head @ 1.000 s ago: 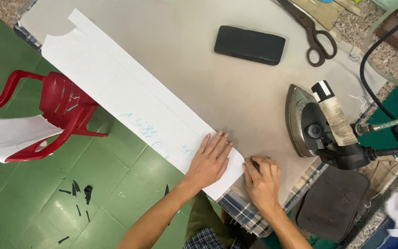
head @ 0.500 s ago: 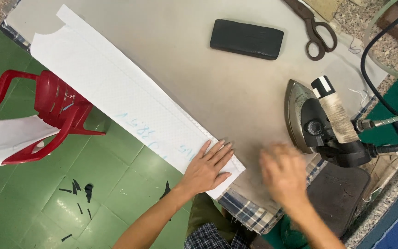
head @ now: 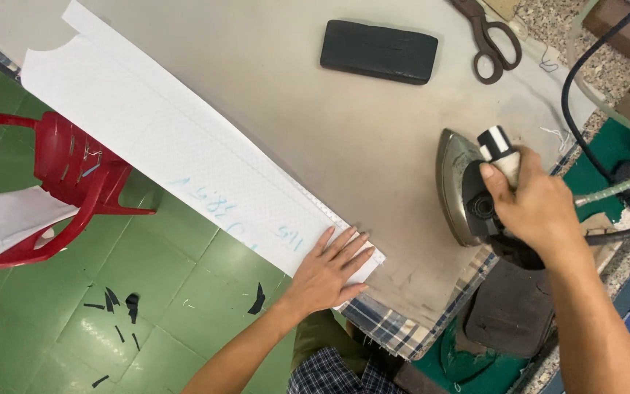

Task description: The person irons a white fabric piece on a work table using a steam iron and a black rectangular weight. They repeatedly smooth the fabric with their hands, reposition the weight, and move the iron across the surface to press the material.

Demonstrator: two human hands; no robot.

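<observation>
R hand [head: 530, 201] has left the strip end, now clenches the iron [head: 475, 193] handle; L hand [head: 329, 266] flat, grasping nothing, prob. pinning white fabric strip [head: 184, 146].

Bright even light, soft shadows, sharp

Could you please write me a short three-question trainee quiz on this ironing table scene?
1. True or false: the left hand lies flat on the white fabric strip.
2. What does the right hand grip: A the scissors, B the handle of the iron, C the black block?
3. What colour is the chair beside the table?
Key: 1 true; 2 B; 3 red.
</observation>
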